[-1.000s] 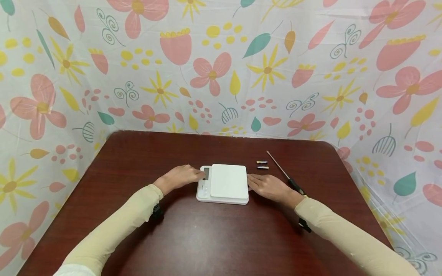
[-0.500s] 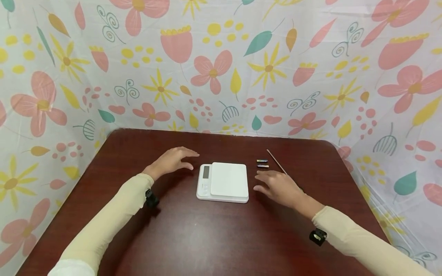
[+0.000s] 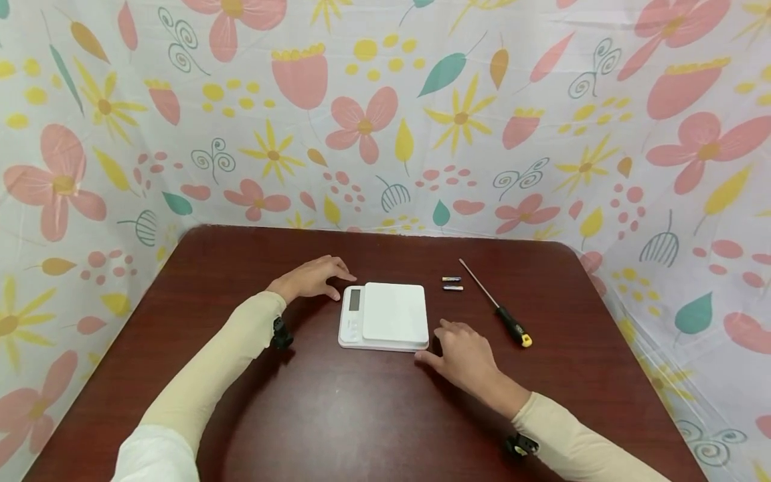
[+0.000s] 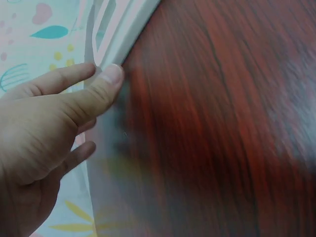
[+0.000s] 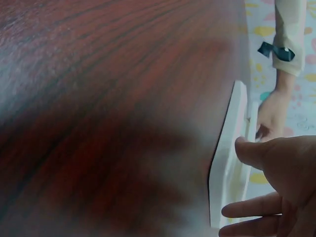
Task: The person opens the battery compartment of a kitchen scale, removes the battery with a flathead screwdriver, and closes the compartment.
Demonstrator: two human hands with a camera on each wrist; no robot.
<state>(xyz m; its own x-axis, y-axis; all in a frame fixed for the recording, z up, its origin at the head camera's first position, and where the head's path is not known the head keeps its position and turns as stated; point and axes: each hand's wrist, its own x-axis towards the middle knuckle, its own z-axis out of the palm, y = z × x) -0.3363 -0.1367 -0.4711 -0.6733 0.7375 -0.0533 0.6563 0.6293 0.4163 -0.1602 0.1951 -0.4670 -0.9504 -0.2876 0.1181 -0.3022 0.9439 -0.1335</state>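
A white kitchen scale (image 3: 394,312) lies flat on the table, its small grey display (image 3: 355,300) on the left side. My left hand (image 3: 308,278) is at the scale's far left corner, thumb and fingers apart and loosely bent. In the left wrist view its thumb tip (image 4: 113,74) overlaps the scale's edge; I cannot tell whether it touches. By the near right corner is my right hand (image 3: 468,358), fingers spread. In the right wrist view its thumb (image 5: 251,152) lies over the scale's side, contact unclear. Neither hand grips anything.
Two small batteries (image 3: 452,284) lie behind the scale to the right. Farther right is a screwdriver (image 3: 510,325) with a black and yellow handle. A flower-patterned curtain (image 3: 385,134) hangs behind and beside the dark brown table (image 3: 337,415).
One second ago both hands were at the scale's sides; then they drew apart from it. Now the left is nearer the far left corner, the right has come toward the near right corner, uncovering the screwdriver's handle.
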